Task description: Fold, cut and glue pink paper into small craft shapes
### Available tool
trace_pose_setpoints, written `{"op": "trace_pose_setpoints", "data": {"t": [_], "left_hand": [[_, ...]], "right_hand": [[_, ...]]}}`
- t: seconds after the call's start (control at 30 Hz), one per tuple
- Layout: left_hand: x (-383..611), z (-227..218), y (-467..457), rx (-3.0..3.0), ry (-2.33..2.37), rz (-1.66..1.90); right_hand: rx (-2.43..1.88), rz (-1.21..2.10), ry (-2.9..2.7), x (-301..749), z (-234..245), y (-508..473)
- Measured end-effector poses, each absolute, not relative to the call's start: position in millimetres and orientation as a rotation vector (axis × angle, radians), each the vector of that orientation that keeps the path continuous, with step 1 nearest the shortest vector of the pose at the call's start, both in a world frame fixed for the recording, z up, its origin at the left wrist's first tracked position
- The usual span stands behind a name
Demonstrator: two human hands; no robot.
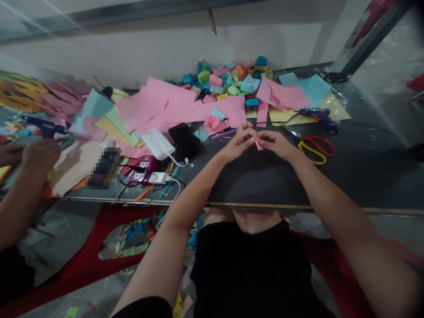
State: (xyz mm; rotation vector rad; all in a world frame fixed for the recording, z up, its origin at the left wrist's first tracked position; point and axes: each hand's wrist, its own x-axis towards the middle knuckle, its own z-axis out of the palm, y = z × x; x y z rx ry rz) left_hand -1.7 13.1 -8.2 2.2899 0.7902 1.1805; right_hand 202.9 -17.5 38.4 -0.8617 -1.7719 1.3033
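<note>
A small folded piece of pink paper (258,143) is pinched between my two hands above the dark tabletop. My left hand (240,142) closes on it from the left, and my right hand (274,142) from the right, with the fingertips meeting around it. Just right of my right hand lie scissors (316,149) with one red and one yellow handle loop. Behind them rests a blue glue gun (319,118), its cord running left behind my hands. A purple stick-like thing (224,133) lies beyond my left hand.
Pink paper sheets (159,104) spread behind my hands, before a heap of small folded paper pieces (228,81). To the left are a white power bank (158,143), a black phone (184,140) and a purple power strip (145,168). A co-worker's hand (41,157) is at far left.
</note>
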Motion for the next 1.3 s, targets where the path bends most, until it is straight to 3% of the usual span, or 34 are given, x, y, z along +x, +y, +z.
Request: {"op": "trace_pose_setpoints", "data": {"t": [0.1, 0.27, 0.47, 0.93, 1.3], "left_hand": [[-1, -3, 12, 2.137, 0.732, 1.207], [-5, 8, 10, 2.003, 0.824, 1.257], [-6, 8, 5, 2.209, 1.018, 1.351], [4, 8, -7, 2.624, 0.816, 1.605], [5, 5, -7, 2.58, 0.818, 1.533]], "right_hand": [[-0.902, 1.321, -1.711, 201, 37, -19], [-1.011, 0.959, -1.594, 204, 30, -13], [-1.07, 0.711, -1.686, 206, 30, -15], [-0.978, 0.293, -1.836, 193, 34, -30], [-1.02, 0.077, -1.969, 196, 27, -27]]}}
